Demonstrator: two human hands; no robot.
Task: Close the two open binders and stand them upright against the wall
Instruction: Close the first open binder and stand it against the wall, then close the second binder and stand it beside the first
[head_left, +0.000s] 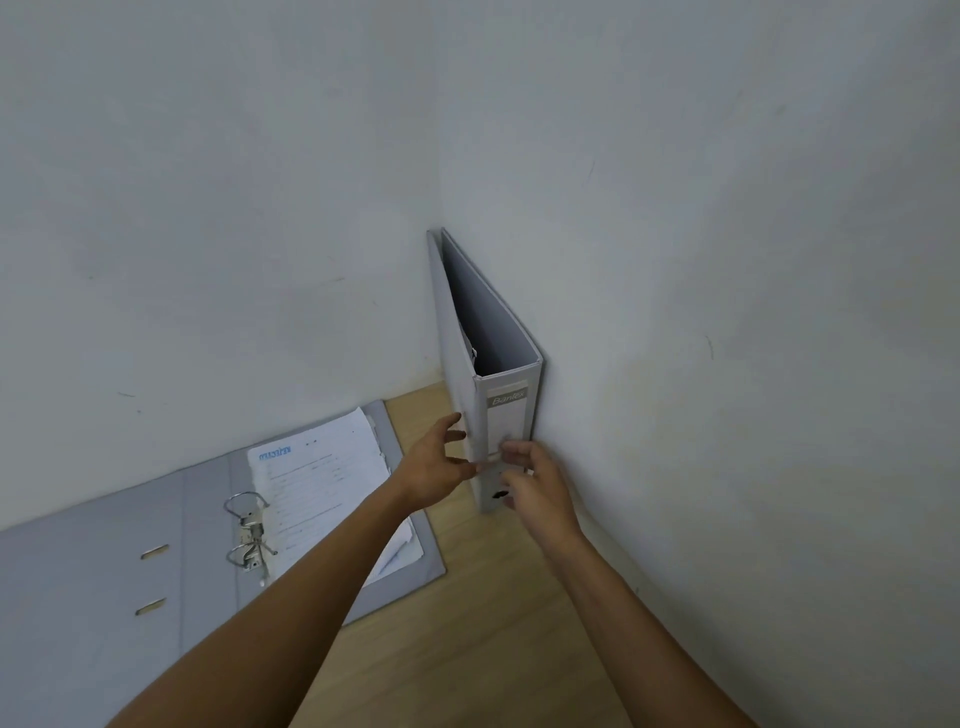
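The left hand (434, 470) has its fingers spread in a wide grip at the left side of the closed binder (485, 332), the fingertips at or just off the front cover near the spine; whether they press on it cannot be told. The right hand (540, 491) is at the lower spine, its fingers loosely curled in a half-wide grip, the tips touching or nearly touching the spine label (506, 421); it holds nothing firmly that can be seen. Both forearms reach in from the bottom edge of the view.

The closed binder is grey and stands upright on the wooden table (483, 623), in the far right corner where the two walls meet. Its right cover lies against the right-hand wall (753, 312) and its spine faces the person, with a printed brand word at the top of the label.

The open binder (104, 571) lies flat on the left part of the table, its far edge along the back wall (208, 208). Its metal rings (248, 530) stand open, and a stack of printed sheets (324, 483) rests on its right half, partly hidden behind the left forearm.
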